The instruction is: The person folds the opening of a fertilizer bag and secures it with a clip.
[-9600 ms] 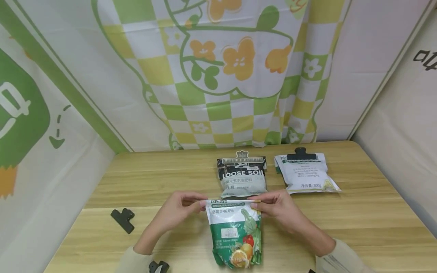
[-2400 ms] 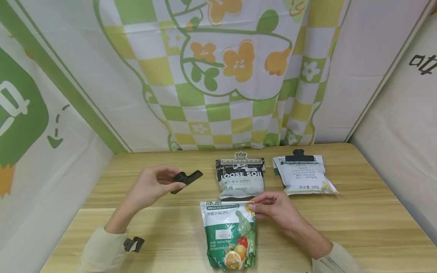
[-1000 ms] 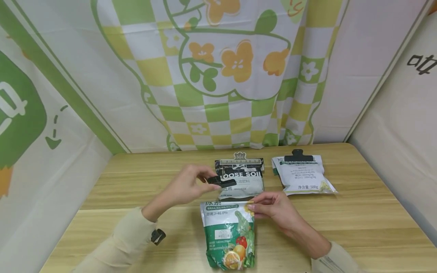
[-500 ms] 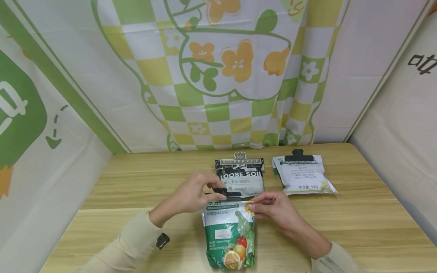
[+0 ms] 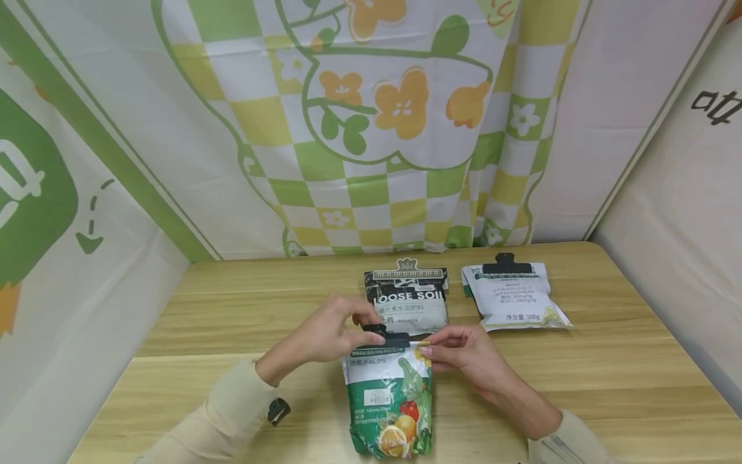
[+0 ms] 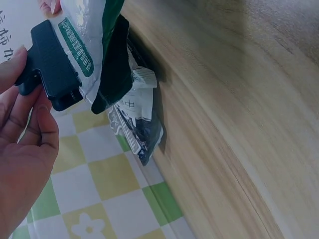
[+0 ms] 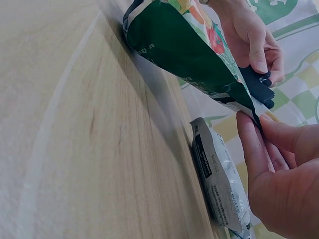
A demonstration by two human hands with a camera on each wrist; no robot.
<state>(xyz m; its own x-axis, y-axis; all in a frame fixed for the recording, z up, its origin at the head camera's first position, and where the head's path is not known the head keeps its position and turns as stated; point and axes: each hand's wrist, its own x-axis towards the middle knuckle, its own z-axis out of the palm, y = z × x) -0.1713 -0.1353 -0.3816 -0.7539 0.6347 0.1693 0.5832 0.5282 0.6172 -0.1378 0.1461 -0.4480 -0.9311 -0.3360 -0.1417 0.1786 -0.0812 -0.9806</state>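
A green and white fertilizer bag (image 5: pixel 387 399) with fruit and vegetable pictures stands upright near the table's front. My left hand (image 5: pixel 327 330) pinches the handles of a black bag clip (image 5: pixel 394 339), whose jaws lie over the bag's folded top edge. In the left wrist view the clip (image 6: pixel 52 67) sits across that edge, with thumb and fingers on its handles. My right hand (image 5: pixel 472 361) pinches the top right corner of the bag between thumb and fingers, which the right wrist view shows closely at the bag's edge (image 7: pixel 251 107).
Behind stands a black and grey "LOOSE SOIL" bag (image 5: pixel 413 309) with a piano-shaped clip (image 5: pixel 408 272). To its right lies a white bag (image 5: pixel 516 299) with a black clip (image 5: pixel 506 265). Another black clip (image 5: pixel 278 410) is beside my left sleeve. A checkered curtain (image 5: pixel 371 187) hangs behind the table (image 5: pixel 232 303).
My left hand took the black clip from the table's left, carried it right, and lowered it onto the bag's top edge. It let go of the bag's left corner; my right hand keeps its pinch.
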